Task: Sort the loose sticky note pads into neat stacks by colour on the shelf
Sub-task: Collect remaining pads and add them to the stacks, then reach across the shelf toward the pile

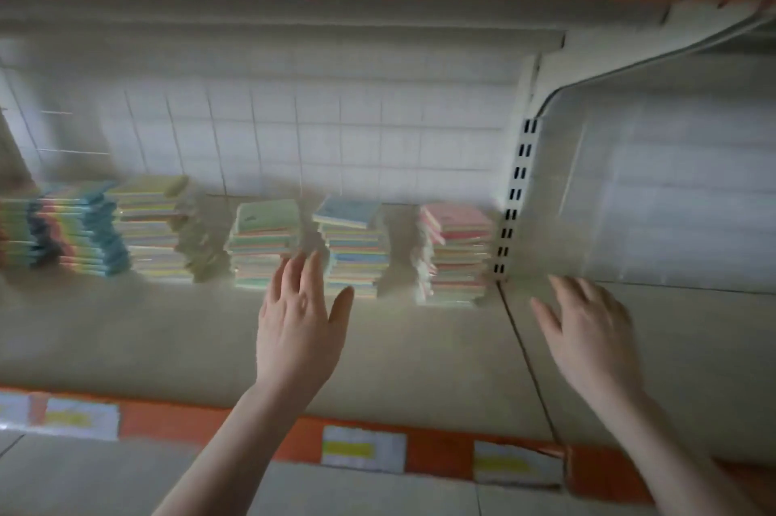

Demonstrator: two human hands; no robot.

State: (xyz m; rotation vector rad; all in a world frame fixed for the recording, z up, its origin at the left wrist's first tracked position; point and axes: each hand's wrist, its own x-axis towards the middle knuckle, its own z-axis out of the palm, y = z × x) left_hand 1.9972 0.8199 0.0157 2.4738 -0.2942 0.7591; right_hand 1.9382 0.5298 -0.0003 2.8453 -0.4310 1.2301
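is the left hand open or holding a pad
Open. The left hand has straight, spread fingers reaching toward the green-topped stack, and no pad is in its grasp.

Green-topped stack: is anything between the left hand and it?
Nothing visible. The left hand reaches with straight fingers to the green-topped stack, fingertips at its lower right edge beside the blue-topped stack. Only bare shelf lies beneath.

I see a pale shelf [168,330] carrying five pad stacks [357,246] in a row along its back, blurred.
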